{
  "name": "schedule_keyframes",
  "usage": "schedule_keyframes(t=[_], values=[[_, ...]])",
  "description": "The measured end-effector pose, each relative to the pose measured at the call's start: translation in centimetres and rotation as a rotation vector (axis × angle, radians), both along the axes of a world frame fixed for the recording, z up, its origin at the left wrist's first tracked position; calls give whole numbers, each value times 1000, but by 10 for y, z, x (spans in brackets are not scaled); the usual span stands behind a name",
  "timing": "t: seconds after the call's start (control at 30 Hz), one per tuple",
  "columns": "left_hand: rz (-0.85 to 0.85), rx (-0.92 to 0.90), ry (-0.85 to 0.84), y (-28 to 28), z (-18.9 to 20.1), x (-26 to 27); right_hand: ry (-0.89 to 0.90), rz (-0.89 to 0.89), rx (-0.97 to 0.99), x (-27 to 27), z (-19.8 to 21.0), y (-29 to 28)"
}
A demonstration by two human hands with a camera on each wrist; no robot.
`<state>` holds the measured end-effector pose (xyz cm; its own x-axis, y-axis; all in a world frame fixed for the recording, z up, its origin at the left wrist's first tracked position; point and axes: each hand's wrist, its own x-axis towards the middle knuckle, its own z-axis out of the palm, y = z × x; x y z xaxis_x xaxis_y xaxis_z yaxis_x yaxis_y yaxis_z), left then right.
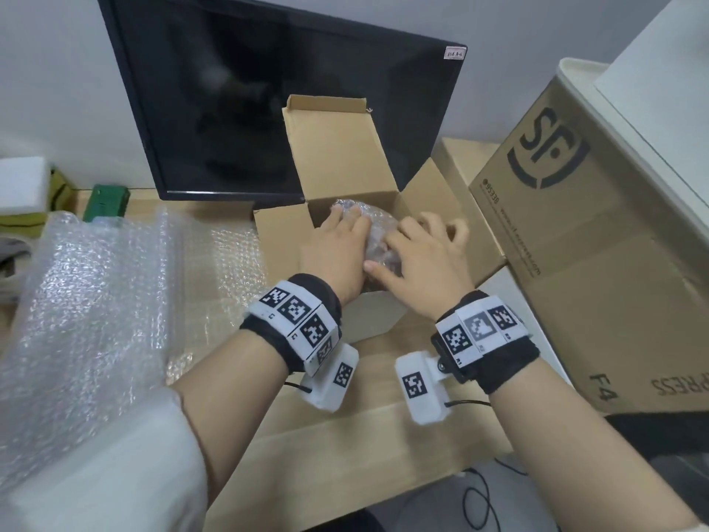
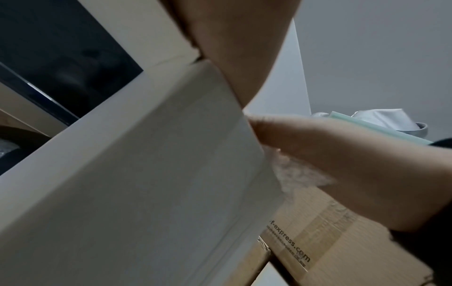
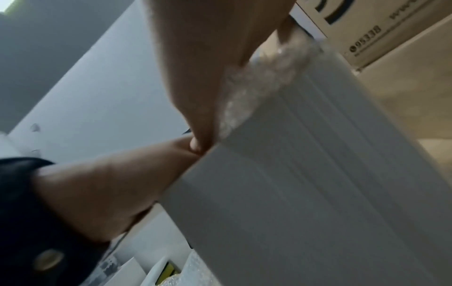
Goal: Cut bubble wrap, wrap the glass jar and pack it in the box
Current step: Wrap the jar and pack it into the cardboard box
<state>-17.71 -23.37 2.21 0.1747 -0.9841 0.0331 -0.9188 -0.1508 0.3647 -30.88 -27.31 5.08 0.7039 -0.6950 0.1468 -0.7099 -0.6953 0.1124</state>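
The glass jar, wrapped in bubble wrap (image 1: 380, 234), sits low in the open cardboard box (image 1: 333, 147), which is brown inside and white outside. My left hand (image 1: 345, 228) curls over the bundle's left side. My right hand (image 1: 414, 243) grips its right side, thumb laid across the near face. The jar itself is hidden under the wrap. In the left wrist view the white box wall (image 2: 146, 174) fills the frame, with a strip of the wrapped jar (image 2: 298, 174) under my right hand (image 2: 342, 164). The right wrist view shows the wrapped jar (image 3: 257, 87) above the box wall (image 3: 318, 174).
A big sheet of bubble wrap (image 1: 96, 282) covers the wooden desk on the left. A dark monitor (image 1: 268, 109) stands right behind the box. A large printed cardboard carton (image 1: 594, 243) stands close on the right, touching the box's right flap. Green and white items lie far left.
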Motion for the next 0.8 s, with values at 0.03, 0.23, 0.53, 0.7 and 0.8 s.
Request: schedule_keyframes(t=[0.03,0.23,0.53,0.7,0.8], values=[[-3,-3,-2,1,1,-2,6,3,-7,-2,4,2],[1,-5,5,2,2,-3,345,-39,76,-10,32,15],[20,-11,-9,2,4,-5,474,-67,507,14,32,-16],[26,7,0,2,5,-6,593,-26,478,21,-2,-45],[46,8,0,3,8,-7,631,12,529,19,-2,-42]])
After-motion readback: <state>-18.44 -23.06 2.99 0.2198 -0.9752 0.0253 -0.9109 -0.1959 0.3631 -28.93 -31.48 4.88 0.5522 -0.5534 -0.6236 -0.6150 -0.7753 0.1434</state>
